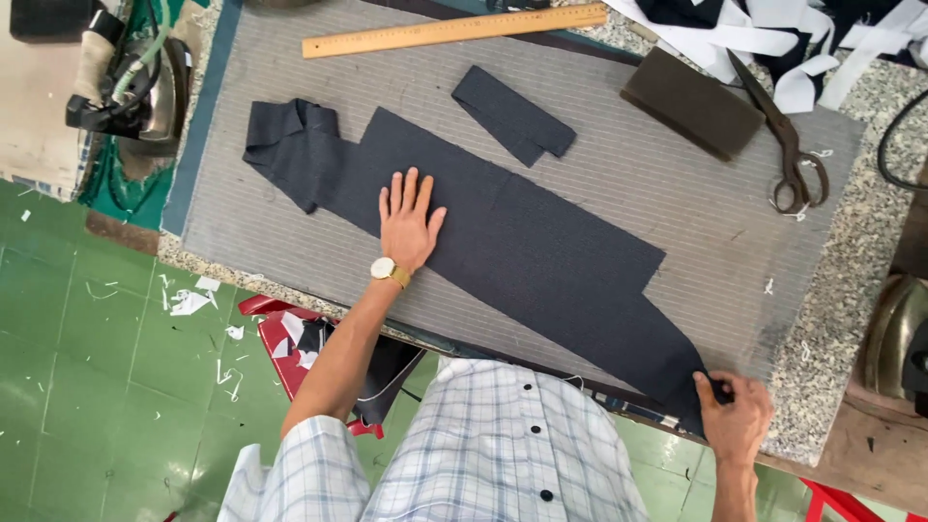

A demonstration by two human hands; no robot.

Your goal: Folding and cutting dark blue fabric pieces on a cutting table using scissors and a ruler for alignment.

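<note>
A long piece of dark navy fabric [541, 261] lies diagonally across a grey striped pad [628, 164] on the table. My left hand [408, 222], with a gold watch on the wrist, presses flat on the fabric with fingers spread. My right hand [735, 411] pinches the fabric's near end at the table's front edge. The far end of the fabric [290, 140] is folded and bunched. A smaller folded strip of the same dark fabric [512, 114] lies apart, beyond the main piece.
A wooden ruler [454, 29] lies along the far side. A dark block [691, 101] and scissors [788, 145] sit at the right, with white and dark fabric scraps [773, 39] behind. An iron [140, 87] rests at the left. A red stool [290, 353] stands on the green floor.
</note>
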